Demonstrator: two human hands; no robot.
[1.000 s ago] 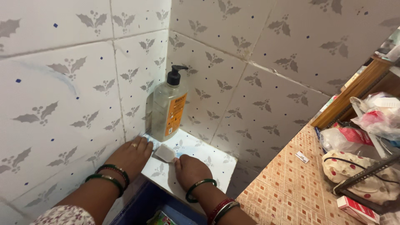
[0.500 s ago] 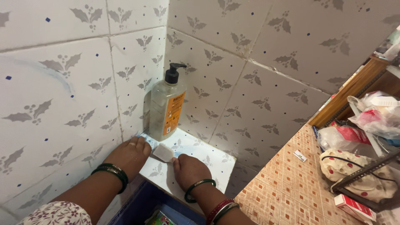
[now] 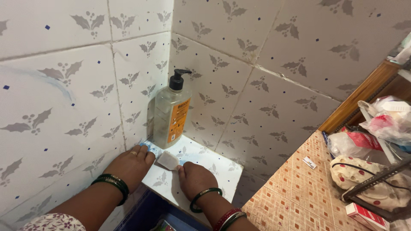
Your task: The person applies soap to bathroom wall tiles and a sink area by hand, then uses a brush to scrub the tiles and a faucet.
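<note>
— Fingers first: what are they doing?
— Those of the right hand [image 3: 195, 179] are curled tight, pinching a small white sponge pad [image 3: 168, 161] by its near end; the pad lies flat on the tiled corner shelf [image 3: 214, 173], at about eleven o'clock from the knuckles. The forearm comes up from the bottom edge, wrist ringed with green and red bangles [image 3: 214, 205].
— And the other one?
— The left hand [image 3: 130, 164] lies palm down with fingers stretched out and close together, holding nothing. Its fingertips rest on the shelf's left edge by the wall, at nine o'clock from the pad, a ring on one finger. Dark bangles sit on that wrist.
— What lies beyond the pad?
— At twelve o'clock from it, a clear pump bottle [image 3: 171, 113] with a black nozzle and an orange label stands upright in the corner, against the leaf-patterned wall tiles [image 3: 265, 85]. Blue smears mark the shelf near its base. Off at three o'clock, well apart, plastic bags [image 3: 385, 117] crowd the orange floor [image 3: 299, 192].
</note>
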